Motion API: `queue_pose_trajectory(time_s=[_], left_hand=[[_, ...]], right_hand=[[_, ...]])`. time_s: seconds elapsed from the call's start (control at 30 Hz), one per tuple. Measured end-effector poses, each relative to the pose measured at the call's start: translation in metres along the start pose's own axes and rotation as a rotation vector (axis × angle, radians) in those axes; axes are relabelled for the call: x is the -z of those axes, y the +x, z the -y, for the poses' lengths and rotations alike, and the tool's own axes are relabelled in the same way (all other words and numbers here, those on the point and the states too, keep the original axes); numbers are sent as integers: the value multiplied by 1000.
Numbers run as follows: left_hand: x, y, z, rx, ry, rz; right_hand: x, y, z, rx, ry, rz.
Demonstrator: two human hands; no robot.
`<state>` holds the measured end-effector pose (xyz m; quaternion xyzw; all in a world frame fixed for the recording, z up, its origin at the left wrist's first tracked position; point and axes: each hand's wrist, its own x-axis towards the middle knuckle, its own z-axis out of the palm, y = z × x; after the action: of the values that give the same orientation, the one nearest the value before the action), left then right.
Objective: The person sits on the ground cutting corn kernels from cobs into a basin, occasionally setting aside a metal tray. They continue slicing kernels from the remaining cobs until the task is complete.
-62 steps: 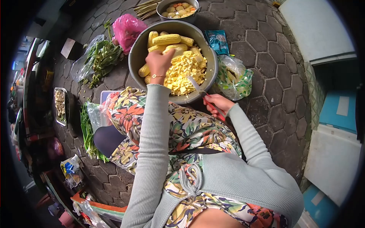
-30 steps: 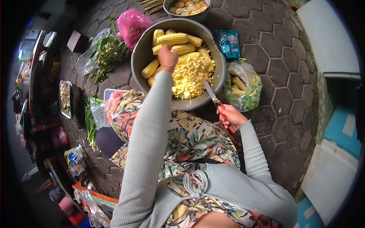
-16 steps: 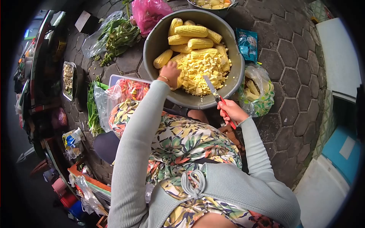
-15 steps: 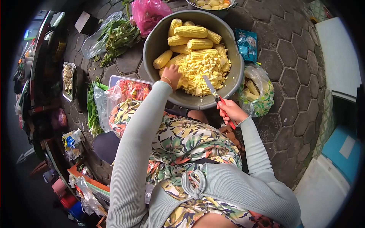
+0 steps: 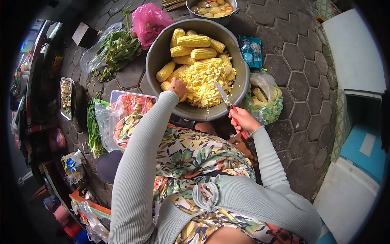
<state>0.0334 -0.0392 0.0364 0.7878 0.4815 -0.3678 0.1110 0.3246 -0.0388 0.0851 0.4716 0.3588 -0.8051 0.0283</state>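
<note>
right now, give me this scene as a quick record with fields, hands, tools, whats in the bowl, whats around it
left hand: in the big bowl, on a corn cob at the near left edge of the heap
right hand: grip shut on a red-handled knife, blade over the bowl's near rim
bowl contents: whole cobs at the far side, cut corn piled near
right of bowl: plastic bag, blue packet
left of bowl: greens, pink bag
beyond bowl: small pot
ground: paving stones
</note>
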Motion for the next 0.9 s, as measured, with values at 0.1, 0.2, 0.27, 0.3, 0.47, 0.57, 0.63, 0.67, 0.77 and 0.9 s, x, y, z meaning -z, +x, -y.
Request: queue_pose_trajectory(time_s=[0.1, 0.2, 0.27, 0.3, 0.47, 0.57, 0.63, 0.67, 0.77, 0.9], left_hand=[[1, -3, 12, 63, -143, -153], [5, -15, 37, 241, -507, -381], [-3, -31, 45, 369, -936, -765], [-3, -37, 45, 381, -931, -766], [3, -34, 35, 509, -1207, -797], [2, -15, 21, 504, -1164, -779], [10, -6, 10, 522, -1094, -821], [13, -2, 5, 558, -1101, -823], [13, 1, -4, 508, -1062, -929], [13, -9, -10, 488, -1053, -910]], right_hand=[[-7, 6, 6, 9, -21, 35], [-16, 12, 10, 11, -44, 46], [-24, 17, 11, 10, -55, 58], [-27, 20, 12, 17, -71, 59], [-45, 27, 16, 143, -30, -3], [-54, 34, 16, 229, -123, -224], [-51, 54, 6, 266, -246, -320], [-50, 66, 0, 461, -574, -507], [-67, 68, 16, 563, -871, -647], [-85, 77, 29, 492, -997, -677]])
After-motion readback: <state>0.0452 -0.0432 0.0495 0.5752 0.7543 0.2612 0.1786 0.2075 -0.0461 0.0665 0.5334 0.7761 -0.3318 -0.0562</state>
